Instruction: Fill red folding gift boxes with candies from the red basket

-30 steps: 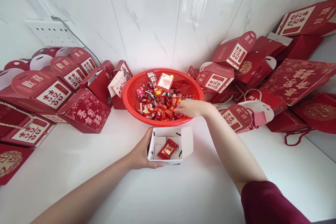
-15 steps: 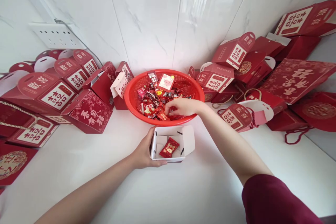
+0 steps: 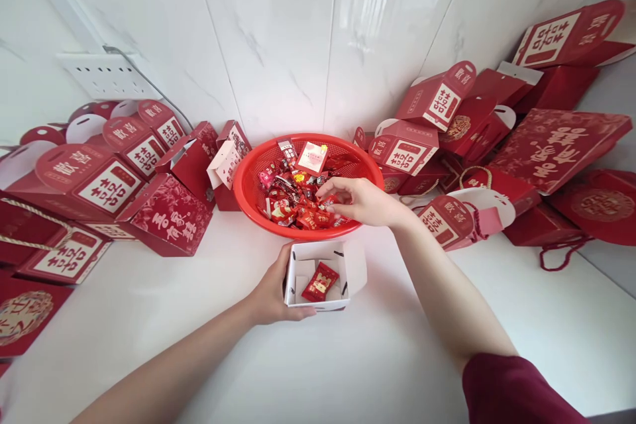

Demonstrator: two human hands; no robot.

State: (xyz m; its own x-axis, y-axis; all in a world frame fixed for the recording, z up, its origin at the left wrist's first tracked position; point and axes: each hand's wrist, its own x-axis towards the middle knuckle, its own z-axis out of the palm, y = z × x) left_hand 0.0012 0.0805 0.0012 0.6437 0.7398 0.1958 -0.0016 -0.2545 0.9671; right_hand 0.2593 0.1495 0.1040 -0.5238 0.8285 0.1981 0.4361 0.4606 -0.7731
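Observation:
My left hand is wrapped round the left side of a small open box, white inside, its lid flap folded out to the right. A single red-wrapped candy with gold print lies inside it. Over the front right of the red plastic basket, my right hand pinches another red-wrapped candy between thumb and fingers. Assorted wrapped sweets fill the basket, and a pale square packet rests on top of them.
Red gift boxes with white character labels crowd the left side. More boxes are stacked on the right, several with rope handles. Behind the white table rises a tiled wall with a socket strip and a cable.
My right hand has risen slightly and shifted right within the basket, with a red-wrapped candy now showing between its fingers. My left hand still holds the box in about the same place.

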